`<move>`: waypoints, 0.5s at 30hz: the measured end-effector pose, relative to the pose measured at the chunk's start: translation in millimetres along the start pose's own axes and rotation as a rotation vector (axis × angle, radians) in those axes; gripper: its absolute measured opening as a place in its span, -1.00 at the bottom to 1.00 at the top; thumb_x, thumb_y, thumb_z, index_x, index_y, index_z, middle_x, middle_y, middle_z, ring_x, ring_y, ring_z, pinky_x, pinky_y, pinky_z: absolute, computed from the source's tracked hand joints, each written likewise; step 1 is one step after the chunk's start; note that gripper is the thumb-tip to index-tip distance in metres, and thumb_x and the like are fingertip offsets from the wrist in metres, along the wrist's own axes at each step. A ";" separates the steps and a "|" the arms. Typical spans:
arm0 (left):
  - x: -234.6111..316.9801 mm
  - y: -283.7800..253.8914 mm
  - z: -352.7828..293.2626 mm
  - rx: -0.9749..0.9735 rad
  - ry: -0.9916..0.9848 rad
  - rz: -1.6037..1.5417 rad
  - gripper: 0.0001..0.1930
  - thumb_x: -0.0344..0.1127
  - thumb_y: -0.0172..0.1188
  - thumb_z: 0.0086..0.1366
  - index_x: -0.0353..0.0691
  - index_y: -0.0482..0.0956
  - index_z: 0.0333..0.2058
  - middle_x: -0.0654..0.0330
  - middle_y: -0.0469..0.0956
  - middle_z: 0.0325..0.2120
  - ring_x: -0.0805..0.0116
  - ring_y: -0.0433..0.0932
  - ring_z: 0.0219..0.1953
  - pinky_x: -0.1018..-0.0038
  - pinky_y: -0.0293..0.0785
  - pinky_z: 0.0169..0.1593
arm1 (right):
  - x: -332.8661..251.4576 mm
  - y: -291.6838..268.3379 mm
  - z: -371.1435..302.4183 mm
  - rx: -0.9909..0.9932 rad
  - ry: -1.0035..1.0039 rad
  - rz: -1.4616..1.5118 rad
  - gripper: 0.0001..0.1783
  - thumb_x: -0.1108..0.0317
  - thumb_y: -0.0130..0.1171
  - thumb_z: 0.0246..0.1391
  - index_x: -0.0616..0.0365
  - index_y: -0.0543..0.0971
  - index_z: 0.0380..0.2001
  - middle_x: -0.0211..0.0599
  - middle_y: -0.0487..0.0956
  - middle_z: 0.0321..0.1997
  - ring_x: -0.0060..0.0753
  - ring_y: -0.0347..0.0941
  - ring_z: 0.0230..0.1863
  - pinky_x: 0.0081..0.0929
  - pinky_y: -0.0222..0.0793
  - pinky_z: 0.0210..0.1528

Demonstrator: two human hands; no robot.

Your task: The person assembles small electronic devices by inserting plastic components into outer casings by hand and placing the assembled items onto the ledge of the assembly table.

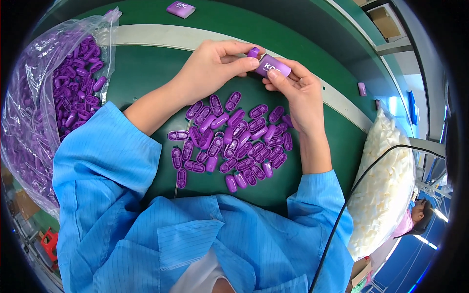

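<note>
Between thumb and index finger, my left hand (207, 66) pinches a small purple cap (253, 52). My right hand (305, 93) grips a flat purple case (277, 68) with white lettering, thumb on its face. The cap is right at the upper left end of the case; whether the two touch I cannot tell. Below both hands, many loose oval purple caps (232, 184) lie scattered on the green work surface (141, 66). Most show a hollow side; others lie with the smooth side up.
At left stands a clear plastic bag (31, 124) full of purple caps. A bag of cream-white pieces (386, 180) is at right, with a black cable (337, 222) in front. Past the pale rail (151, 35), purple cases (181, 9) lie on a green belt. Another person (416, 215) is at far right.
</note>
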State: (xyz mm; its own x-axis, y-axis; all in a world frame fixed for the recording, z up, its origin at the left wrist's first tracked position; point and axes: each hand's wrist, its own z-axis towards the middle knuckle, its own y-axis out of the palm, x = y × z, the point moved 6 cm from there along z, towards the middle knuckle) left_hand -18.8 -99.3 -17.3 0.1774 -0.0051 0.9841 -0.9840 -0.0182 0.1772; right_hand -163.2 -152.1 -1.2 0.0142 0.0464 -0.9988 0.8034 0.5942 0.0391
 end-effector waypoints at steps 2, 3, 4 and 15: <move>8.2 3.9 0.4 -0.025 0.198 0.162 -0.70 -0.41 0.11 0.22 -0.30 0.49 -0.05 0.19 0.54 -0.21 0.51 0.52 -0.21 0.62 0.43 -0.08 | 0.2 -2.3 1.1 -0.013 -0.018 -0.050 -0.70 0.51 0.19 0.00 0.33 0.49 -0.15 -0.27 0.56 -0.32 -0.60 0.46 -0.38 -0.67 0.44 -0.29; 8.9 4.0 0.4 -0.023 0.200 0.162 -0.70 -0.41 0.11 0.22 -0.30 0.49 -0.05 0.19 0.54 -0.21 0.51 0.52 -0.21 0.62 0.43 -0.08 | 0.4 -2.3 1.0 -0.015 -0.020 -0.050 -0.70 0.51 0.19 0.00 0.33 0.49 -0.15 -0.27 0.56 -0.32 -0.60 0.46 -0.38 -0.67 0.44 -0.29; 9.6 4.8 -0.3 -0.024 0.206 0.225 -0.71 -0.41 0.12 0.22 -0.30 0.51 -0.07 0.20 0.56 -0.24 0.51 0.52 -0.22 0.62 0.44 -0.08 | 0.7 -1.8 -0.1 -0.020 -0.026 -0.047 -0.69 0.52 0.19 -0.01 0.34 0.49 -0.14 -0.26 0.56 -0.31 -0.59 0.47 -0.37 -0.67 0.44 -0.28; 15.0 5.1 -6.5 -0.052 0.114 0.382 -0.70 -0.44 0.19 0.15 -0.32 0.53 -0.11 0.13 0.60 -0.30 0.45 0.57 -0.26 0.58 0.49 -0.14 | -5.7 2.0 -3.6 -0.093 -0.029 -0.085 -0.68 0.57 0.19 -0.03 0.36 0.49 -0.14 -0.20 0.57 -0.28 -0.55 0.49 -0.35 -0.66 0.47 -0.27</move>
State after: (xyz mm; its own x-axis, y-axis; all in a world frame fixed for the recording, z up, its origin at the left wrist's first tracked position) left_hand -21.2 -92.9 -1.5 -0.2017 0.1096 0.9733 -0.9788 0.0137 -0.2044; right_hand -163.8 -148.3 4.6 -0.0336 -0.0300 -0.9990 0.7437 0.6670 -0.0450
